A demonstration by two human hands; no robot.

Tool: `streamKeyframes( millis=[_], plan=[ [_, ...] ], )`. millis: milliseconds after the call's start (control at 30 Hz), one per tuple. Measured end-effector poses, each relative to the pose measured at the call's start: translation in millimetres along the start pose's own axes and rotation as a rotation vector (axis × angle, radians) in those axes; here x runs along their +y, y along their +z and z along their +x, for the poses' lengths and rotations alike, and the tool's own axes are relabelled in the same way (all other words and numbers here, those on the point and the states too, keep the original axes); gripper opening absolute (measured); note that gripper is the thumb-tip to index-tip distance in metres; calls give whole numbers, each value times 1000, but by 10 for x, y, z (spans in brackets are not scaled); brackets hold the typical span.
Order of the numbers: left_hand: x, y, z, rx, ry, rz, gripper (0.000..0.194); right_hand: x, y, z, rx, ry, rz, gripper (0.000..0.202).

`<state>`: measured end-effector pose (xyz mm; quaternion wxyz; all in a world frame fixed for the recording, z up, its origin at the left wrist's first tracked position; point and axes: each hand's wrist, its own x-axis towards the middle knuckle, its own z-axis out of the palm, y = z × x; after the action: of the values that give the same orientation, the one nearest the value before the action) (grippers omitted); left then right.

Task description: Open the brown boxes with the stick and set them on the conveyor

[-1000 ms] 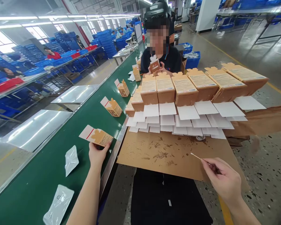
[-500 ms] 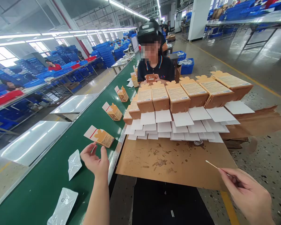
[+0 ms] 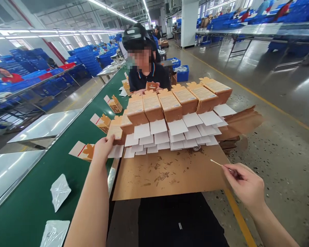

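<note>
My left hand [image 3: 104,148] reaches to the leftmost cardboard box [image 3: 115,132] of the stack, thumb on its near side. The other fingers are mostly hidden, but they seem to grip the box. A white flap [image 3: 115,151] sticks out below it. My right hand [image 3: 243,181] pinches the stick of a cotton swab [image 3: 216,162], its tip pointing left above the brown cardboard sheet [image 3: 149,181]. Several more brown boxes [image 3: 171,106] lie in rows on that sheet, white flaps [image 3: 177,127] towards me.
The green conveyor belt [image 3: 23,192] runs along my left, carrying open boxes [image 3: 101,123] and silvery pouches [image 3: 59,192]. Across the stack a person [image 3: 149,73] in a dark shirt holds a small brown box. Brown paper [image 3: 242,120] juts out at the right.
My left hand has moved forward from above the belt to the leftmost box of the stack. My view has turned right. The cotton swab stays in my right hand.
</note>
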<state>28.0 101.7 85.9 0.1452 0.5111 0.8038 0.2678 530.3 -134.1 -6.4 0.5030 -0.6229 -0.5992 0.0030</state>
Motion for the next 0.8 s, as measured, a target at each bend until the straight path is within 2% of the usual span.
streamKeyframes(
  millis=[100, 167, 233, 333, 400, 467, 533, 600, 700, 733, 800],
  plan=[
    [-313, -316, -294, 62, -77, -22, 40, 92, 83, 218, -67, -26, -96, 31],
    [-587, -401, -598, 98, -121, -254, 52, 146, 216, 376, -159, -28, -157, 33],
    [-848, -338, -973, 91, -142, -600, 64, 188, 398, 503, -250, -27, -191, 34],
    [-1100, -32, -1526, 17, -182, -924, 74, 236, 674, 630, -341, -39, -198, 32],
    [-1144, 219, -1802, -84, -222, -961, 84, 269, 784, 691, -405, -36, -226, 30],
    [-1105, 444, -1970, -204, -237, -960, 90, 302, 790, 737, -437, -28, -248, 29],
    [-1019, 622, -2040, -272, -235, -964, 92, 319, 698, 744, -426, -31, -246, 32],
    [-931, 746, -2046, -273, -230, -968, 94, 291, 569, 672, -382, -39, -220, 37],
    [-854, 840, -2025, -298, -224, -983, 95, 86, 501, 346, -302, -23, -59, 38],
    [-847, 852, -2026, -321, -218, -990, 94, -36, 547, 182, -300, -19, 36, 35],
    [-852, 868, -2047, -344, -195, -994, 91, -342, 747, -178, -375, -65, 226, 27]
  ],
)
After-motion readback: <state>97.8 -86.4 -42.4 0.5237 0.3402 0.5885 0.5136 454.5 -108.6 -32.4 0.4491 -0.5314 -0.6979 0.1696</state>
